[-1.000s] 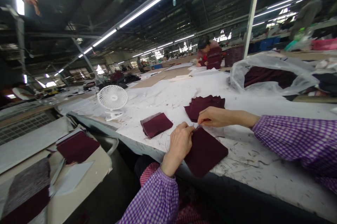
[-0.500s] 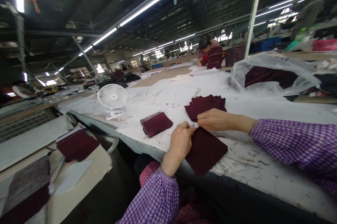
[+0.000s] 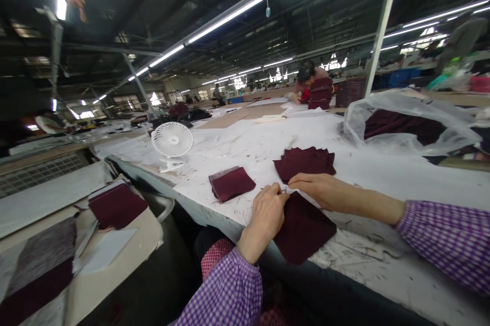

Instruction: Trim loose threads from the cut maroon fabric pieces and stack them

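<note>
A dark maroon fabric piece (image 3: 304, 229) lies with one corner over the table's near edge. My left hand (image 3: 268, 208) pinches its upper left edge between thumb and fingers. At the top corner, my right hand (image 3: 317, 188) has its fingers pressed together, tips close to my left fingertips; whatever lies between them is hidden. Just behind my right hand is an uneven stack of maroon fabric pieces (image 3: 306, 161). To the left of my left hand sits a smaller, neater stack of maroon fabric (image 3: 233, 184), with a greyish side showing.
A white fan (image 3: 172, 141) stands on the paper-covered table (image 3: 237, 142). A clear plastic bag (image 3: 406, 145) of maroon cloth lies at the right. On the lower left, a side board (image 3: 126, 244) bears more fabric stacks (image 3: 117, 206). Another person (image 3: 308, 83) bends over the far table.
The whole view has shifted slightly down and right. My right hand's fingers are straighter at the fabric's top corner; my left hand keeps its pinch.
</note>
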